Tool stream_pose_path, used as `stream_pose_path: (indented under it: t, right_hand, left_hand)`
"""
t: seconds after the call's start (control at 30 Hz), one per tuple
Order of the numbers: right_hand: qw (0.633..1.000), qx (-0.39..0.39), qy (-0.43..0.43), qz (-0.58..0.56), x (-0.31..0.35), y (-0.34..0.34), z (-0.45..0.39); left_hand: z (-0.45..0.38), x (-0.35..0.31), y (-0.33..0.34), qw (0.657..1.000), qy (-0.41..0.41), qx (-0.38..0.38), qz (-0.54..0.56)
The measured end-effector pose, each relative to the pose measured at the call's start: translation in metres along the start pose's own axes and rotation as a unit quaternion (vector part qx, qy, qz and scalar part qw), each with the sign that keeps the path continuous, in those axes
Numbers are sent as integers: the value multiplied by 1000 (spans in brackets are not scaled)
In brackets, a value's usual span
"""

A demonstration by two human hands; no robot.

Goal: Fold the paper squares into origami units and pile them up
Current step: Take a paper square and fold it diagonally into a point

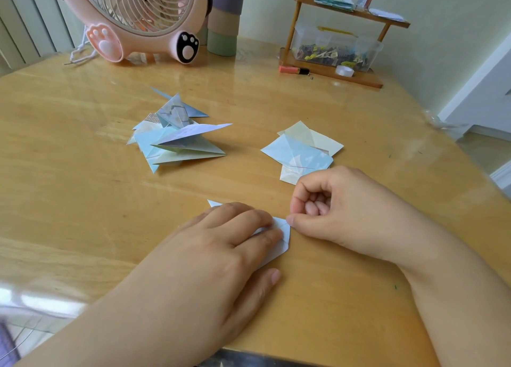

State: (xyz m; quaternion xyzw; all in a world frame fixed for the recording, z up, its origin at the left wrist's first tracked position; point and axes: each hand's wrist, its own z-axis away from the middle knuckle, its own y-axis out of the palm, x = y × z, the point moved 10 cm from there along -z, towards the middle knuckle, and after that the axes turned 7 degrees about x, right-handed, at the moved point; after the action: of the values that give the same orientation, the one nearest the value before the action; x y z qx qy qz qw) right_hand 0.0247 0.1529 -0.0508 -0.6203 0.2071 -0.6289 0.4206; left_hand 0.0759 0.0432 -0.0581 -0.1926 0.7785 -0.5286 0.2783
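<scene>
left hand lies flat on the paper square; right hand, fingers curled, thumb pressing its edge.

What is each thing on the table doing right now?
Paper being folded: flat on the table, partly folded.
Left hand: pressing flat on that paper.
Right hand: fingers curled, thumb tip on the paper's edge.
Folded units: in a loose pile.
Unfolded squares: lying in a flat, overlapping stack.
Fan: standing upright; cannot tell if spinning.
</scene>
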Motion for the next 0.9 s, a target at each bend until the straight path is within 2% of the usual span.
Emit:
stream_pose_path:
  t: [0.23, 0.43, 0.63, 0.8, 0.9]
  right_hand:
    - [998, 49, -26, -2, 11, 10, 3]
    - [999, 28, -28, 4, 10, 5, 2]
    - [995, 88, -36, -17, 15, 18, 6]
    - [993, 108, -40, -14, 16, 22, 7]
    - [996, 78, -37, -30, 14, 11, 7]
  left_hand:
    - [-1, 0, 0, 1000, 4, 1, -18]
    - [-1, 1, 2, 1000, -4, 9, 1]
    - [-1, 0, 0, 1000, -7, 8, -8]
    - [0, 1, 3, 1000, -9, 19, -4]
    - [-1, 3, 5, 1000, -9, 26, -1]
